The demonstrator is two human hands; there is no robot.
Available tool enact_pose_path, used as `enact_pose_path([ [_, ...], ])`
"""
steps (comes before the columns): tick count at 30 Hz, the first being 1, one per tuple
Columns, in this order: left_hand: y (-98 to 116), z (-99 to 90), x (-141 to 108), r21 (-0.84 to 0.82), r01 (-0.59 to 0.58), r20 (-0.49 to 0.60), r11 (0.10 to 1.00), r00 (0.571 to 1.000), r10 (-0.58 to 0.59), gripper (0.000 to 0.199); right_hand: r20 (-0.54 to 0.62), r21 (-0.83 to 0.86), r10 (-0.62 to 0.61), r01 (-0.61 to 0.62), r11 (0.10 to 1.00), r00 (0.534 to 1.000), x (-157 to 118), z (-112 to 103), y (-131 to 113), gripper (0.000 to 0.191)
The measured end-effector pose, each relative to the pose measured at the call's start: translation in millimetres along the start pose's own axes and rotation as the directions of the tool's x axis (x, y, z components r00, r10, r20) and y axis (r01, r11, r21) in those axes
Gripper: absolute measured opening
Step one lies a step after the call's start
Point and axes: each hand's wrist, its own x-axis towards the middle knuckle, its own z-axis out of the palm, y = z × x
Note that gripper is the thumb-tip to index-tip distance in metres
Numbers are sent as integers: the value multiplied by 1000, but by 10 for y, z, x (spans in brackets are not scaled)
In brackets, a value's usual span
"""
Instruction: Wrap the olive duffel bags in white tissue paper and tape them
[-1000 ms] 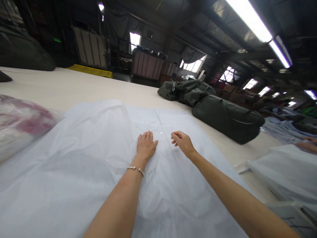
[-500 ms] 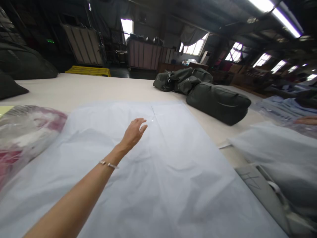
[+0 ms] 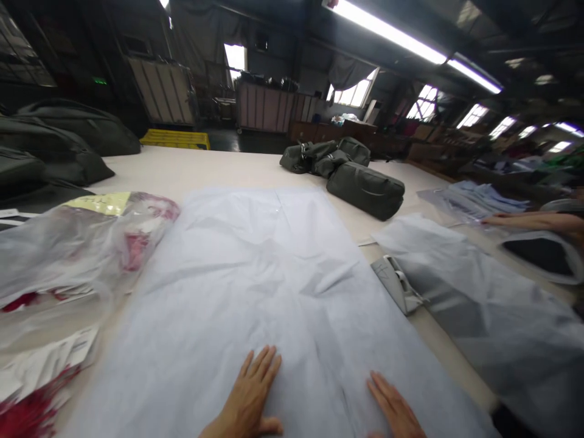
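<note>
A large white sheet-like cover (image 3: 255, 286) with a seam down its middle lies spread out in front of me, lightly creased. My left hand (image 3: 250, 392) rests on its near part, palm down with the fingers stretched out, left of the seam. To the right of the seam, my right hand (image 3: 393, 406) touches the cover too, its fingers extended and its wrist cut off by the lower edge. Neither hand holds anything.
Dark bags lie at the back (image 3: 365, 188) and far left (image 3: 59, 143). On the left are a clear plastic bag (image 3: 100, 243) and white tags with red strings (image 3: 55, 359). Right stand a grey device (image 3: 395, 283), another white cover (image 3: 479, 286) and a co-worker's hand (image 3: 506, 219).
My left hand has drawn back from the far part of the cover to its near part. My right hand has come into view. The camera view has shifted, showing more on both sides.
</note>
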Motion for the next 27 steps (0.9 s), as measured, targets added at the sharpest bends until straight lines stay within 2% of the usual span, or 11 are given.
enact_pose_path([
  [3, 128, 203, -213, 49, 38, -5, 998, 999, -37, 111, 43, 24, 74, -75, 997, 996, 20, -97, -45, 69],
  [6, 150, 257, -273, 70, 33, -96, 997, 995, -26, 80, 29, 66, 173, -175, 982, 984, 108, -72, -105, 54],
  [10, 179, 258, -262, 70, 44, -255, 997, 967, -24, 37, -3, 155, 231, -228, 961, 973, 193, -68, -178, 39],
  [14, 255, 268, -232, 56, 82, -324, 995, 944, -60, 16, 31, 204, 234, -235, 950, 972, 286, -204, -194, 29],
  [17, 283, 237, -213, 57, 93, -327, 994, 943, -69, 12, 74, 221, 207, -218, 951, 976, 411, -380, -206, 25],
  [21, 322, 167, -237, 62, 112, -309, 992, 947, -88, 12, 104, 235, 200, -219, 947, 974, 620, -653, -284, 29],
  [24, 419, 184, -274, 65, 98, -303, 993, 950, -74, 12, 129, 260, 189, -217, 941, 973, 744, -806, -395, 31],
  [27, 532, 267, -268, 66, 64, -278, 996, 960, -43, 36, 181, 278, 160, -207, 938, 970, 803, -861, -559, 30],
])
